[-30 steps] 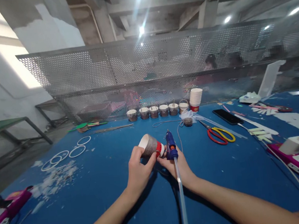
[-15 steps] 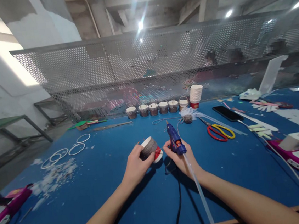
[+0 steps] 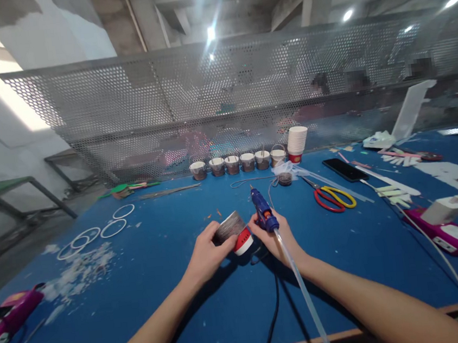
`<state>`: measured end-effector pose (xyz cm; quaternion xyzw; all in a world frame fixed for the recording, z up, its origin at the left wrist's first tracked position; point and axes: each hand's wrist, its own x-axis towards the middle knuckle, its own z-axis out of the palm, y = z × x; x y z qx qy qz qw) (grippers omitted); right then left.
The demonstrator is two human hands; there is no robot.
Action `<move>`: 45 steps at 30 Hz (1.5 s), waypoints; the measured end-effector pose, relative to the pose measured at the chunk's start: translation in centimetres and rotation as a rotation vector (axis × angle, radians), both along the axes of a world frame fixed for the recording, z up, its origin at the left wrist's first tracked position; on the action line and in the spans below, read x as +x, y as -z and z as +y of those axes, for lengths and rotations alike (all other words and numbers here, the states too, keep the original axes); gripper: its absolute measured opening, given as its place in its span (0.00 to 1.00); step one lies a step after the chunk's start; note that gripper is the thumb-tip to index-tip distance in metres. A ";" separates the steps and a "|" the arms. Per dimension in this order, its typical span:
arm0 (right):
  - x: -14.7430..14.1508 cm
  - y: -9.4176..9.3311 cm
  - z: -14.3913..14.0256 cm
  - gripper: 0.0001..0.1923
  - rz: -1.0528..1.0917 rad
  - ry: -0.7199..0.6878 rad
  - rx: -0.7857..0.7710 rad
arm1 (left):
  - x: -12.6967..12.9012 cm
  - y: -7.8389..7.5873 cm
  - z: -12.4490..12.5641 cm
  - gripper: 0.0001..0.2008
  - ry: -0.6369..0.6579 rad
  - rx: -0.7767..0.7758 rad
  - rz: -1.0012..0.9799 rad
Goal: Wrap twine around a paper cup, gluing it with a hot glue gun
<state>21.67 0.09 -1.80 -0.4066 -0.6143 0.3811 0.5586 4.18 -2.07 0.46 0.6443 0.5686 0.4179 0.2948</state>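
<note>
Far left of the blue worktable [image 3: 155,288], a magenta tool [image 3: 11,317] lies at the edge, with white scraps [image 3: 79,269] and loose white rings [image 3: 96,232] beyond it, none of them fitted to anything. In the middle, the left hand [image 3: 207,253] is curled round a paper cup [image 3: 232,232] held on its side just above the table, grey wrap covering most of its wall and a red band bare at the base. So the wrapping looks largely on, though how well it is stuck I can't tell. Touching it on the right, the right hand [image 3: 279,237] is closed round a blue glue gun [image 3: 263,216], nozzle pointing away, a clear glue stick [image 3: 302,289] trailing back off the bottom edge. Behind, six finished-looking wrapped cups [image 3: 236,163] stand in a row, next to a stack of plain cups [image 3: 297,143] waiting their turn. Right again: scissors [image 3: 334,197], a phone [image 3: 342,170], another magenta tool [image 3: 450,233]. The cup's far side is hidden, and the figures behind the perforated screen [image 3: 221,96] are only blurs.
</note>
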 end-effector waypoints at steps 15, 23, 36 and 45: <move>-0.2 -0.3 -0.3 0.09 0.078 -0.061 -0.150 | -0.4 -0.4 -0.1 0.09 0.103 0.049 -0.036; -0.4 -1.0 -0.8 0.09 0.113 -0.121 -0.247 | -1.2 -0.2 0.4 0.17 0.149 0.127 -0.015; -0.2 -1.0 -0.7 0.08 0.095 -0.121 -0.171 | -1.7 -0.9 0.4 0.09 0.162 0.058 -0.076; 0.1 -0.3 -0.2 0.06 0.030 -0.081 -0.069 | -1.5 -1.1 0.2 0.10 0.215 -0.108 -0.040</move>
